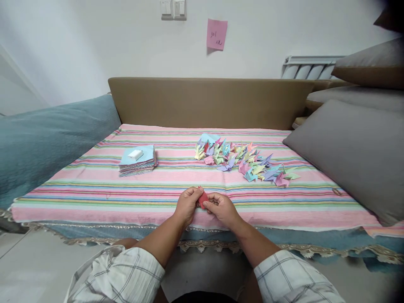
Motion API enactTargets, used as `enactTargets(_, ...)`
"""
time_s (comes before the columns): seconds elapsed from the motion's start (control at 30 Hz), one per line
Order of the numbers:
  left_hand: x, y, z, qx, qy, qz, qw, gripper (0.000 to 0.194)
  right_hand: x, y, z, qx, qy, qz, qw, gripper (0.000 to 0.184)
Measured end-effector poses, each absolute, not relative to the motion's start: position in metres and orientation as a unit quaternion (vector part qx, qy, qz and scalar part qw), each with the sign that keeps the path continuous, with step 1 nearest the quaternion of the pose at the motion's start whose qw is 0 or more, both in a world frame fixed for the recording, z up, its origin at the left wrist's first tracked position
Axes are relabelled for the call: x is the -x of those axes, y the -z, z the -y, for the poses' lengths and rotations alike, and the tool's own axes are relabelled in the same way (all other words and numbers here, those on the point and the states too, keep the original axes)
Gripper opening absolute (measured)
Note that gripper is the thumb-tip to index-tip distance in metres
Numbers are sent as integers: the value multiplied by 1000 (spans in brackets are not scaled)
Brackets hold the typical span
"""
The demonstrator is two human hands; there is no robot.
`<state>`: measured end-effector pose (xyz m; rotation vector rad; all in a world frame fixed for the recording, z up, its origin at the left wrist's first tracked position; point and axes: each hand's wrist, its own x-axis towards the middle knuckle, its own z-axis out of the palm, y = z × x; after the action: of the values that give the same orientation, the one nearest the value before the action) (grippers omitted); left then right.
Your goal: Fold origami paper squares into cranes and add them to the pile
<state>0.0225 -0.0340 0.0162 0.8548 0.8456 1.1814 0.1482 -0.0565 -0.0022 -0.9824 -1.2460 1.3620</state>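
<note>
A small folded piece of red paper (pixel 203 200) is pinched between both my hands above the striped cloth. My left hand (pixel 188 204) grips its upper left edge with thumb and fingers. On the other side, my right hand (pixel 221 207) has its thumb on the paper's lower right part, fingers curled behind. Beyond the hands lies a pile of folded paper cranes (pixel 232 158) in many pastel colours. To the left sits a stack of square paper sheets (pixel 137 166), light blue on top, with a small white block (pixel 135 154) resting on it.
A pink striped cloth (pixel 94 185) covers the seat, with a brown backrest (pixel 202 103) behind. Grey cushions (pixel 350 147) are heaped at the right; a blue-covered armrest (pixel 57 139) stands left. A pink note (pixel 216 34) hangs on the wall. One small brown loop (pixel 336 192) lies near the cushion.
</note>
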Motion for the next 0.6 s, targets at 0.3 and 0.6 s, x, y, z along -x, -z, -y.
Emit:
enactTargets(0.3,-17,-20,36,-391,-441,-360,723,48,-154,2,50,410,-548,425,592,36)
enactTargets(0.6,-19,-20,36,-362,-449,-356,735,39,-152,1,52,418,-528,422,607,31)
